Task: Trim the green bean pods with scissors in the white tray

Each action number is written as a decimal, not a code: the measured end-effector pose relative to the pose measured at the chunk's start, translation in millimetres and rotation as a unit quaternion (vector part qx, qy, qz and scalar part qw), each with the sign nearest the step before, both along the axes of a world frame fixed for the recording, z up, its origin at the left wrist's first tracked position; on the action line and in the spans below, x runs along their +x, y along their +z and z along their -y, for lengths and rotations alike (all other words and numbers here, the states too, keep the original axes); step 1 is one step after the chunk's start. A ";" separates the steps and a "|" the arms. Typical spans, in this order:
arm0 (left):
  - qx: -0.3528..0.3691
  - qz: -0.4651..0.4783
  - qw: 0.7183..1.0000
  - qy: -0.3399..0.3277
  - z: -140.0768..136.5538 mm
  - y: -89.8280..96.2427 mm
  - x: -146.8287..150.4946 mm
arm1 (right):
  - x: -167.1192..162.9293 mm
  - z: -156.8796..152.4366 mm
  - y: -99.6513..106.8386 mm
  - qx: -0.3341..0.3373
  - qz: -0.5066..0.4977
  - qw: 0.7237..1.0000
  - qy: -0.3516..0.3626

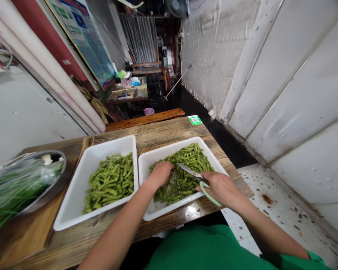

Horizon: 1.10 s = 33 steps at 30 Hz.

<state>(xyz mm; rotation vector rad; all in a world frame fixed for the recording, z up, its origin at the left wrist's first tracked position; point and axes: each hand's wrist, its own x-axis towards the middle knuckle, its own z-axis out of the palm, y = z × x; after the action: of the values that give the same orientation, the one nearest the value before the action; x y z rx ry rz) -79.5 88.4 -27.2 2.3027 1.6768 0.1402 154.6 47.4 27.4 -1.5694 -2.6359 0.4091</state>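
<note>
My right hand (218, 187) grips a pair of scissors (190, 170) with pale green handles, the blades pointing left over the right white tray (146, 210). Close to the blade tips, my left hand (162, 173) is closed in a pinch at an edamame pod, mostly hidden by the fingers. Green edamame pods (190, 157) lie heaped along the far and right parts of this tray, with wet small bits among them. To the left, a second white tray (95, 150) holds another pile of edamame pods (111, 180).
Both trays stand side by side on a wooden table (154, 131). At the left, a metal bowl (63, 176) with bagged green stalks (19, 187) rests on a wooden board (36, 232). A QR-code card (195, 119) lies at the far corner. Beyond are a bench (149, 118) and another table (129, 98).
</note>
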 end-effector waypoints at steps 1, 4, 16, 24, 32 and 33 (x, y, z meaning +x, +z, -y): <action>-0.007 0.003 1.000 0.017 -1.7 -3.3 -0.8 | 0.2 0.1 0.7 -0.005 0.002 1.000 -0.001; -0.041 0.001 0.997 0.069 -2.2 -6.4 -6.2 | 0.1 0.3 1.9 -0.018 0.008 1.000 -0.004; -0.066 -0.017 0.994 0.083 17.5 8.2 -1.6 | 0.1 3.7 0.8 -0.004 0.013 1.000 0.013; -0.172 0.472 0.846 0.179 31.5 15.6 10.4 | -1.8 4.6 4.2 0.004 -0.029 1.000 0.008; -0.191 0.590 0.762 0.185 45.9 30.9 21.2 | -4.4 2.7 1.9 0.015 -0.066 0.998 0.015; -0.174 0.570 0.784 0.175 46.6 31.5 21.3 | -4.7 2.9 1.4 0.014 -0.070 0.997 0.015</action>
<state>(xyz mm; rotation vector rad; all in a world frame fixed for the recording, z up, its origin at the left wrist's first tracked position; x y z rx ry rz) -58.2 41.8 4.3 1.1048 1.2219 0.9782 149.9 44.5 28.9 -1.4390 -2.5519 0.4635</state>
